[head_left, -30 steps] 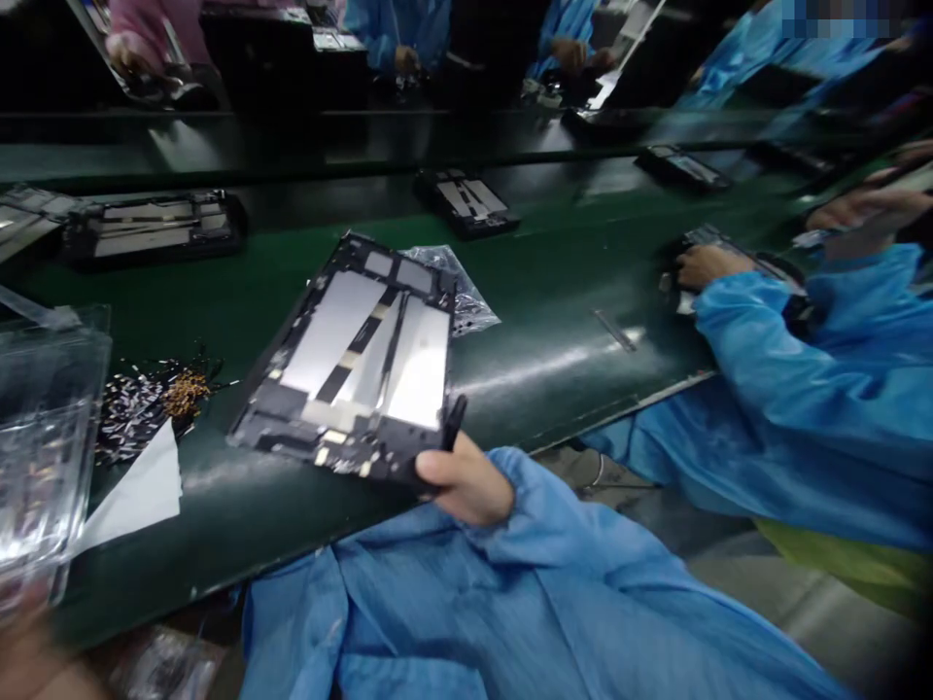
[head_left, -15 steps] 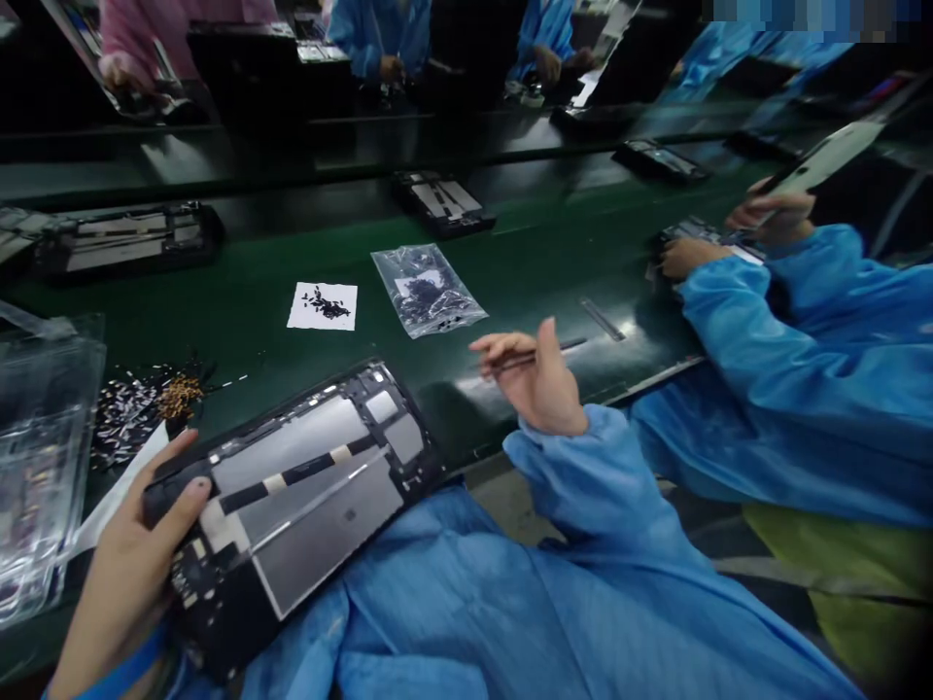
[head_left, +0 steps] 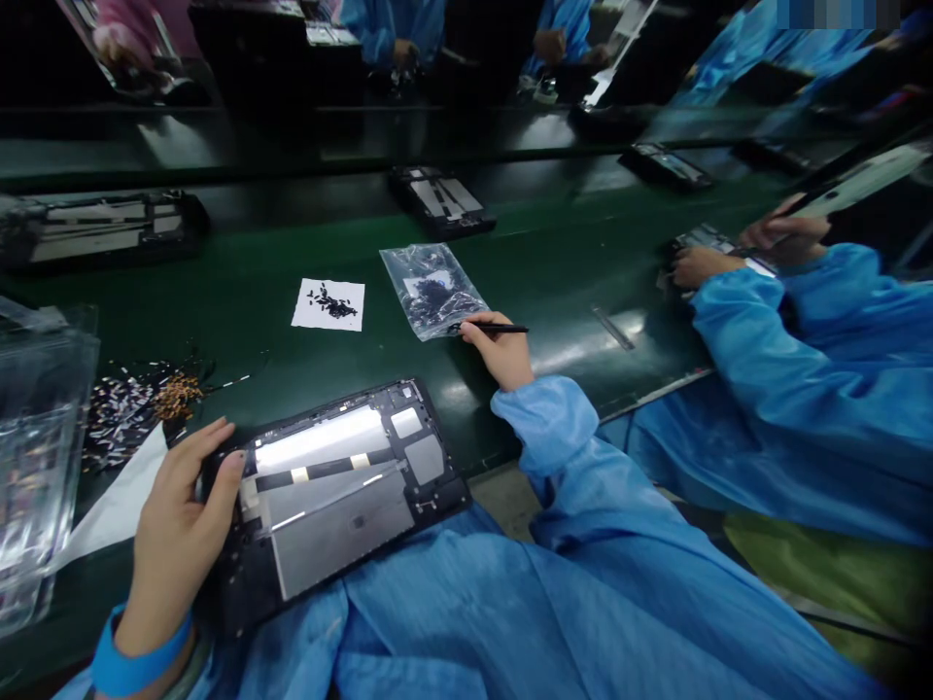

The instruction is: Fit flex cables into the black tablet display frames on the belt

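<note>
My left hand (head_left: 182, 515) grips the left end of an opened tablet (head_left: 342, 496), thumb on top, fingers along the far edge. The tablet lies tilted against my lap and the bench edge, its battery and taped strip showing. My right hand (head_left: 502, 350) pinches a pair of slim black tweezers (head_left: 510, 329), whose tip is at the near edge of a clear plastic bag (head_left: 437, 282). Small dark parts are inside that bag. Left of it, a white paper square (head_left: 306, 313) carries several small black pieces (head_left: 336, 306).
Loose small parts (head_left: 120, 413) are heaped at left beside clear plastic trays (head_left: 36, 467) and white paper (head_left: 123, 506). Other opened tablets (head_left: 441, 199) lie farther back. A short metal strip (head_left: 613, 329) is at right, near a co-worker's hands (head_left: 704, 267).
My right hand has moved left to the bag's near edge, turning from palm-up to a pinch on the tweezers. The tablet and my left hand have shifted slightly right in view.
</note>
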`<state>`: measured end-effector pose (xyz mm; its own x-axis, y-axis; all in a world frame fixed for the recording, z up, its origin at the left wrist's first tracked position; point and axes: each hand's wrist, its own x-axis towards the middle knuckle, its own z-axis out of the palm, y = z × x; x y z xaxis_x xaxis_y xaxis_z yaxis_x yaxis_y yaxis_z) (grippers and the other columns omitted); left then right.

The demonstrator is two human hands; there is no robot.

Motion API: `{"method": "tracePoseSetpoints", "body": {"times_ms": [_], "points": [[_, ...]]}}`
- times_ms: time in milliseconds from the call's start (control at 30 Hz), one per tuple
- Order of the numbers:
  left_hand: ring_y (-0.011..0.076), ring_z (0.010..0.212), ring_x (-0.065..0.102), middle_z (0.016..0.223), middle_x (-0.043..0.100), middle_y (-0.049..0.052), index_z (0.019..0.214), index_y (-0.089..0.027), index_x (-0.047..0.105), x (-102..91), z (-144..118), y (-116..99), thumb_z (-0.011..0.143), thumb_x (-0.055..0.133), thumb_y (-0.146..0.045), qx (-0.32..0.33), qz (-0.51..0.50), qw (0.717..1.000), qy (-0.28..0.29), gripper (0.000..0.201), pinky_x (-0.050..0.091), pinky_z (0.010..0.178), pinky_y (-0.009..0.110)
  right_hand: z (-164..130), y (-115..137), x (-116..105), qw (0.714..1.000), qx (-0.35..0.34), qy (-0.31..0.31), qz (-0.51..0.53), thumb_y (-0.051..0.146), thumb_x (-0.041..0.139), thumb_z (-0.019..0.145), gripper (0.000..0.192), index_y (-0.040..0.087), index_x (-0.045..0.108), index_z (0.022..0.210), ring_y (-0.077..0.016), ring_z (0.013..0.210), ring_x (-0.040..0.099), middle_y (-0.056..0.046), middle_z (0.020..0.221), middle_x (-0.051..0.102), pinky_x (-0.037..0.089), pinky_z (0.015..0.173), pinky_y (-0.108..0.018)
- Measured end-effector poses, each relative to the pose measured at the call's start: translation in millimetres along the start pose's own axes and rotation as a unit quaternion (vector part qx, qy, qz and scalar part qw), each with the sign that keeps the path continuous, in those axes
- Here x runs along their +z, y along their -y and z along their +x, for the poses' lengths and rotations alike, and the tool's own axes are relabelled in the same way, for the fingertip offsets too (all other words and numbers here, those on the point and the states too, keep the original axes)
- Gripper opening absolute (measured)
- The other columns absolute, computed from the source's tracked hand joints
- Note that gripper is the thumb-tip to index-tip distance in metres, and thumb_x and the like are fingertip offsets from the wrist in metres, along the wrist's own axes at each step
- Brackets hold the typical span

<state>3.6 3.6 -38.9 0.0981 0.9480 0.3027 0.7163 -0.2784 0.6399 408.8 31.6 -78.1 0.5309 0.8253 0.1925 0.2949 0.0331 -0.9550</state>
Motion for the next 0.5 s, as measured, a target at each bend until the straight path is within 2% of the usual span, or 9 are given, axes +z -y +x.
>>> {"method": "tracePoseSetpoints", "body": {"times_ms": [267,500], "points": [[0.0233,0.11,0.063,0.116,0.068,0.005,0.109,-0.022,0.066,3.6,1.6,-7.9,0.088,0.053,-0.049,-0.001,-0.001,1.0,-0.005,0.037,0.049,0.104,0.041,0.4,-4.4,0.0,1.0,-0.003,-0.002,-0.026,0.041,0.073,0.072,0.024,0.02,0.067,0.084,-0.0175,0.08,0.063,-0.002,0.082,0.067,0.05,0.086,-0.037],[0.0223,0.11,0.063,0.116,0.068,0.003,0.109,-0.023,0.067,3.0,-0.3,-8.5,0.088,0.052,-0.047,-0.006,-0.003,1.0,-0.015,0.034,0.049,0.103,0.039,-1.7,5.1,2.4,1.0,0.011,-0.004,0.008,0.048,0.073,0.07,0.031,0.021,0.063,0.079,-0.0164,0.073,0.067,-0.001,0.076,0.066,0.054,0.079,-0.036]]}}
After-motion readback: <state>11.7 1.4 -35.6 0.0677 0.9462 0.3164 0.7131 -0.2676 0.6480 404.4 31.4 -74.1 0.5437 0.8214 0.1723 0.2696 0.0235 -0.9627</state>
